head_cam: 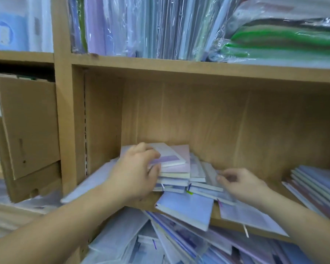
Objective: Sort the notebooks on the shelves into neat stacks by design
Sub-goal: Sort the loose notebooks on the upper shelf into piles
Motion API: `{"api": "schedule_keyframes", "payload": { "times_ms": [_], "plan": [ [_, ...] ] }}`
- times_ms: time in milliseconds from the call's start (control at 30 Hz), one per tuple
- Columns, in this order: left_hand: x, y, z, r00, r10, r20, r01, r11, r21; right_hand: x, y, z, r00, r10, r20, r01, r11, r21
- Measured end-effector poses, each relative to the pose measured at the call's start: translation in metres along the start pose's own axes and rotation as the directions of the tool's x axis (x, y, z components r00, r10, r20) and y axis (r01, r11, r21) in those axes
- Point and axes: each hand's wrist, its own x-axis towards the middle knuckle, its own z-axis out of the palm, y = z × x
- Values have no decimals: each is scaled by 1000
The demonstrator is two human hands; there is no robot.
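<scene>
One left grip [135, 172], one right grip [244, 185], uncountable notebooks [187, 210].

At left, brown cardboard box [30, 126], one panel leaning over a lower one. Up top, upright plastic-wrapped folders [141, 27], pale purple and blue, packed side by side. Right of those, green plastic-wrapped packs [286, 41], lying flat and stacked. Far top left, blurred blue-and-white packaging [10, 25].

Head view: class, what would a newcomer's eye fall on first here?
Two hands work a messy stack of pastel notebooks in the middle wooden shelf: the left hand grips its top, the right hand reaches its right edge. A blue notebook overhangs the shelf's front, and bright green packs lie top right.
</scene>
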Motion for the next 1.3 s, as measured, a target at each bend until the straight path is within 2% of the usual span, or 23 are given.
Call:
{"api": "schedule_keyframes", "payload": {
  "times_ms": [33,100,167,267,367,433,533,600,700,767,833,967,1033,1133,1233,1300],
  "plan": [
    [0,15,6,995,86,44,-84,996,-34,-1,6,2,1000,27,5,-27,999,20],
    [5,36,29,961,187,205,-201,978,53,-5,17,5,996,87,24,-88,994,68],
    [16,42,47,941,177,289,-230,960,160,-6,25,5,989,146,16,-147,979,140],
    [37,38,52,942,131,308,-206,952,226,2,37,5,963,268,-9,-253,922,294],
    [42,32,52,951,103,292,-162,969,188,11,34,3,929,360,83,-361,839,406],
    [37,28,58,958,155,242,-203,962,185,21,29,4,900,410,150,-432,784,446],
    [27,23,68,967,184,177,-215,961,173,35,19,12,854,435,284,-518,678,522],
    [26,22,70,967,189,168,-215,965,152,46,19,23,834,453,313,-550,656,516],
    [26,21,68,960,166,227,-196,974,117,69,45,43,867,445,226,-495,706,507],
    [27,22,65,956,167,242,-199,973,117,58,29,36,874,457,167,-465,682,565],
    [27,22,64,958,183,221,-213,970,120,45,7,26,874,465,140,-442,641,628],
    [24,20,67,964,217,153,-235,966,108,46,-4,20,894,436,103,-387,635,668],
    [22,20,68,963,243,119,-257,959,122,49,-6,25,914,399,74,-346,670,657],
    [24,22,67,953,215,212,-235,969,72,43,-15,20,939,341,-48,-246,761,600],
    [24,24,68,948,250,198,-279,951,130,33,-13,-14,942,299,-152,-186,843,505],
    [26,31,63,952,221,211,-252,958,138,19,-2,-47,937,256,-237,-147,906,398]
  ]
}}
